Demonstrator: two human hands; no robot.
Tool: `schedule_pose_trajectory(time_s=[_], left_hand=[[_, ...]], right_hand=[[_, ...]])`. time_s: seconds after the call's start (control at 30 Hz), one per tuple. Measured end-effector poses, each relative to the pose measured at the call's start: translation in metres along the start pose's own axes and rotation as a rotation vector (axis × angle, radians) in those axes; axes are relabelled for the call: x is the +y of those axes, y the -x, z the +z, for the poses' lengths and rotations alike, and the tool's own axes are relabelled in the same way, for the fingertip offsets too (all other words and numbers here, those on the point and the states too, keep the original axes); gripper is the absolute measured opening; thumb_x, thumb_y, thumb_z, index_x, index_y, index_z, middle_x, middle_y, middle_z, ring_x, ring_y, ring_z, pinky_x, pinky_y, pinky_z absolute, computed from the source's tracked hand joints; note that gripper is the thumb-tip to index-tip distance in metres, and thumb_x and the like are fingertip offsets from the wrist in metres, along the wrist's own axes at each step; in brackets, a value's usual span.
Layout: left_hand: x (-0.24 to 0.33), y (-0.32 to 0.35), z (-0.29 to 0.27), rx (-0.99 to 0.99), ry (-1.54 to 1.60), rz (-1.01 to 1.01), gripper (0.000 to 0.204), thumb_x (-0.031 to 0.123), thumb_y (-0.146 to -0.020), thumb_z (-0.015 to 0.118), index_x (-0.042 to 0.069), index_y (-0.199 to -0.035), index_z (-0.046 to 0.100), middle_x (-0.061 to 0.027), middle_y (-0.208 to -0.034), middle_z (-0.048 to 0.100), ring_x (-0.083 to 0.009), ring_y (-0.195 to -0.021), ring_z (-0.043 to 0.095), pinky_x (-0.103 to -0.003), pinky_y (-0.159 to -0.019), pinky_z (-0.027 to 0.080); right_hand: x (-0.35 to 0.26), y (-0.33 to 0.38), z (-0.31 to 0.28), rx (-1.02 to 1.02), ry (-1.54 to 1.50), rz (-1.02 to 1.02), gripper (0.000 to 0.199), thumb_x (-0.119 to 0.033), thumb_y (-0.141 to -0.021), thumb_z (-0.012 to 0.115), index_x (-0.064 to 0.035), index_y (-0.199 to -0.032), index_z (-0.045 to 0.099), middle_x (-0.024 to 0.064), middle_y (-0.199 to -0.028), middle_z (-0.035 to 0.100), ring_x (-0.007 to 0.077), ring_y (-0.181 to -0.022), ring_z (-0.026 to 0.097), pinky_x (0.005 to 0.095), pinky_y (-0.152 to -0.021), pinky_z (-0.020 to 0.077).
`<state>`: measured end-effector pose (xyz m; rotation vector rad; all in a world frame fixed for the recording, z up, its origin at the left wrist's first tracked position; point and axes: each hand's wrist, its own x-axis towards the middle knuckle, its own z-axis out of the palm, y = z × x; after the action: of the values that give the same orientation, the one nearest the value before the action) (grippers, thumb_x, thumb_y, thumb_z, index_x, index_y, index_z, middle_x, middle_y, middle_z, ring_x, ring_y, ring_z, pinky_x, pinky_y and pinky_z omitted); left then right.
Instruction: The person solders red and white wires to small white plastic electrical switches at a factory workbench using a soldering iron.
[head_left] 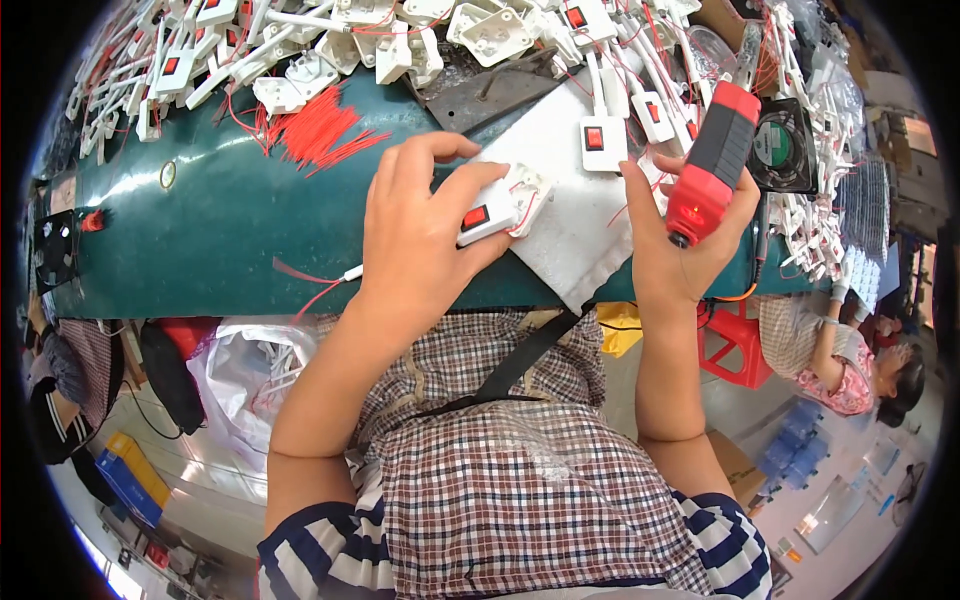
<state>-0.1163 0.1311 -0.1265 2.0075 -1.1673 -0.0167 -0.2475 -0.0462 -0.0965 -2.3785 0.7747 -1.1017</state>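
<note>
My left hand (415, 225) is closed round a white plastic switch housing (488, 214) with a red rocker switch. Beside its fingertips an opened white half-shell (530, 195) shows thin red wires inside. A white cable with bare-ended red leads (320, 284) trails from the housing on the near side. In my right hand (668, 250) is a red-and-black electric screwdriver (712, 160), its black nose tilted down toward me. Between the hands lies a silvery metal plate (575, 235). Another white switch unit (603, 143) rests on the plate's far part, near my right fingertips.
White housings and cables (390, 50) are heaped along the back of the green table (210, 230). Cut red wires (320, 130) lie left of centre. A small black fan (785, 145) stands right. A white bag (250, 370) hangs below. Another person (840, 365) sits at right.
</note>
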Motion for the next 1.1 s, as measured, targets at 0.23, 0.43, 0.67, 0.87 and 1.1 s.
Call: schedule_pose_trajectory(time_s=[0.23,0.43,0.67,0.87,1.1], left_hand=[[0.01,0.012,-0.057,0.093,0.485,-0.305,0.059,-0.005,-0.072,0.075,0.005,-0.127,0.058,-0.0089,-0.109,0.067,-0.0145,-0.101,0.065,-0.029,-0.086,0.053],[-0.011,0.068,-0.167,-0.38,0.152,-0.692,0.061,0.0,-0.066,0.081,0.006,-0.124,0.062,-0.0061,-0.098,0.069,-0.0107,-0.094,0.064,-0.027,-0.078,0.05],[-0.01,0.099,-0.195,-0.412,-0.389,-0.514,0.035,0.005,-0.066,0.082,0.004,-0.1,0.07,-0.0105,-0.096,0.07,-0.03,-0.084,0.067,-0.037,-0.08,0.051],[-0.012,-0.057,-0.076,0.089,-0.311,0.19,0.018,0.0,-0.083,0.066,0.004,-0.1,0.07,-0.0107,-0.098,0.07,-0.0304,-0.085,0.067,-0.039,-0.075,0.054],[-0.028,-0.142,-0.022,-0.051,-0.575,0.457,0.021,0.007,-0.083,0.071,0.009,-0.104,0.071,-0.0052,-0.102,0.072,-0.0231,-0.081,0.066,-0.04,-0.07,0.052]], right_hand=[[-0.003,0.005,-0.011,0.009,-0.231,0.099,0.065,-0.001,-0.077,0.086,0.0019,-0.126,0.043,0.0123,-0.113,0.058,0.0175,-0.098,0.065,0.0316,-0.087,0.0509],[0.006,0.009,-0.027,0.033,-0.262,0.146,0.063,-0.001,-0.077,0.086,-0.0004,-0.124,0.044,0.0096,-0.1,0.067,0.0133,-0.084,0.063,0.0258,-0.078,0.0497],[-0.008,0.004,-0.033,0.032,-0.329,0.169,0.054,-0.001,-0.076,0.086,-0.0012,-0.116,0.05,0.0067,-0.096,0.067,0.0119,-0.077,0.059,0.0257,-0.067,0.0468],[-0.02,0.009,-0.051,-0.063,-0.239,0.216,0.05,0.002,-0.08,0.081,-0.0028,-0.12,0.051,0.0069,-0.099,0.067,0.0094,-0.075,0.058,0.0243,-0.067,0.0455],[-0.017,0.013,-0.069,0.029,-0.291,0.266,0.046,0.008,-0.083,0.076,-0.0009,-0.121,0.051,0.009,-0.097,0.069,0.0089,-0.077,0.061,0.0222,-0.071,0.0476]])
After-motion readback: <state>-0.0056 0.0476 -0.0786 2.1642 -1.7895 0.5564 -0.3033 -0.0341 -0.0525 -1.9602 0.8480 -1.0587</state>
